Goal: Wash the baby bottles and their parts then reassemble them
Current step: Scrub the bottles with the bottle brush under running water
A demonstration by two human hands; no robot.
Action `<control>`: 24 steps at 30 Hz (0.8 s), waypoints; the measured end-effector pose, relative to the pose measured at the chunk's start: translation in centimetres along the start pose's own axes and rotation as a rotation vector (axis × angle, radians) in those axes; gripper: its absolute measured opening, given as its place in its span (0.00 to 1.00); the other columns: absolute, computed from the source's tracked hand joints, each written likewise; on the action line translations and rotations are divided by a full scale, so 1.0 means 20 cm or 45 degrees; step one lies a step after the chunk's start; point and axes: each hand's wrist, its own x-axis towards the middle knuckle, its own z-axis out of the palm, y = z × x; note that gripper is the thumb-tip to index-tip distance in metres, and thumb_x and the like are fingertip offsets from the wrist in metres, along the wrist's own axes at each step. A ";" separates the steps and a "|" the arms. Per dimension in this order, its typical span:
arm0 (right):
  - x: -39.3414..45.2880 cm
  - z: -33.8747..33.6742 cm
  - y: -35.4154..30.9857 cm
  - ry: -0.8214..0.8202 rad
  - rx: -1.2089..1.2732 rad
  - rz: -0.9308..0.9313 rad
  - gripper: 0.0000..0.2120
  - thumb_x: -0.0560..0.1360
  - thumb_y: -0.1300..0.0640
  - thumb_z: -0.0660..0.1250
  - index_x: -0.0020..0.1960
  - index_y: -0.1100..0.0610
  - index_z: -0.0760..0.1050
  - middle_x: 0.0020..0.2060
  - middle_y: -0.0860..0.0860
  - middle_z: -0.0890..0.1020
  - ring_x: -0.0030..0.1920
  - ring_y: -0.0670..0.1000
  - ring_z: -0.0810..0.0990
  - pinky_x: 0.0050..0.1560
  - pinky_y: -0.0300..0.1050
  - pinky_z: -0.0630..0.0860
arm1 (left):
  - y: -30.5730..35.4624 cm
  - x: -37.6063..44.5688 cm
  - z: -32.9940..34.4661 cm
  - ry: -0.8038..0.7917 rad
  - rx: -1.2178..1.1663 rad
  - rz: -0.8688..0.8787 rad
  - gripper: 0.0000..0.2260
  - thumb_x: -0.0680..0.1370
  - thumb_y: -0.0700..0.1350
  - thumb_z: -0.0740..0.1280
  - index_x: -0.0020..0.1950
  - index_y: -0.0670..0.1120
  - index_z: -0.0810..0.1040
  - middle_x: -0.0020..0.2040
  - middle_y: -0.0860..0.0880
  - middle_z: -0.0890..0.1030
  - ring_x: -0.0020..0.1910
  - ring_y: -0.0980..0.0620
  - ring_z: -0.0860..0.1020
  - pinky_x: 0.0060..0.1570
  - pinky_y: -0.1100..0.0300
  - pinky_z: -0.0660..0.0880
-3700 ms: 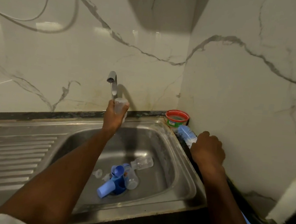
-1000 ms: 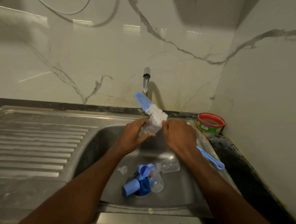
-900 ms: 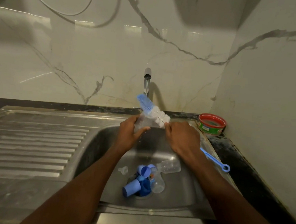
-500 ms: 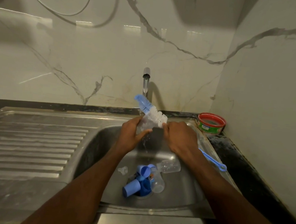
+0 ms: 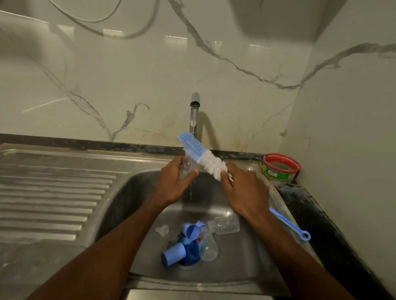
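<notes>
From the head view, I see the main change at mid-frame: a few seconds back my right hand (image 5: 246, 193) was off at the right edge of the sink, reaching for the brush (image 5: 203, 157) by the wall, while my left hand (image 5: 173, 183) held a bottle (image 5: 187, 167) alone under the tap (image 5: 194, 110). Now both hands meet just below the spout, and over the last second the brush head has only rocked slightly against the bottle. I read that as scrubbing having begun on this first bottle, with the task barely started.

My left hand is curled round the clear bottle, thumb across its front, holding it upright or slightly tilted under the tap. A thin trickle falls below it. My right hand is closed round the brush just behind the white bristles; the blue handle runs out under the wrist toward the right of the frame, ending in a ring. The bristle head lies across the top of the bottle, pointing up and left. I cannot tell whether any bristles are inside the mouth.

Lower in the frame, on the floor of the sink (image 5: 241, 263), the rest waits by the drain: a second clear bottle (image 5: 224, 225) on its side, a third clear bottle (image 5: 208, 247) beside the blue caps (image 5: 175, 254), and a clear teat (image 5: 162, 230) just to their left. A red-rimmed tub (image 5: 280, 167) sits at the corner, right of centre.
</notes>
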 end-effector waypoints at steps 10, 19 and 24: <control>0.02 -0.01 -0.05 0.024 -0.060 0.036 0.16 0.84 0.43 0.53 0.60 0.49 0.74 0.44 0.51 0.83 0.40 0.54 0.77 0.37 0.46 0.66 | 0.04 -0.04 0.00 -0.259 -0.189 -0.054 0.22 0.80 0.55 0.69 0.71 0.54 0.67 0.60 0.64 0.76 0.58 0.72 0.75 0.49 0.76 0.72; 0.00 -0.02 -0.04 0.017 -0.151 -0.053 0.15 0.83 0.41 0.54 0.62 0.46 0.75 0.42 0.48 0.83 0.39 0.51 0.79 0.39 0.46 0.76 | 0.00 -0.03 -0.03 -0.189 -0.141 -0.021 0.22 0.80 0.53 0.69 0.71 0.51 0.68 0.64 0.57 0.77 0.60 0.64 0.77 0.56 0.69 0.75; 0.07 -0.03 -0.08 0.047 -0.229 -0.074 0.16 0.84 0.42 0.53 0.62 0.46 0.74 0.45 0.51 0.84 0.42 0.55 0.82 0.42 0.48 0.76 | 0.03 -0.03 0.01 -0.191 -0.085 0.069 0.19 0.80 0.54 0.69 0.69 0.53 0.69 0.65 0.56 0.77 0.60 0.65 0.76 0.57 0.69 0.73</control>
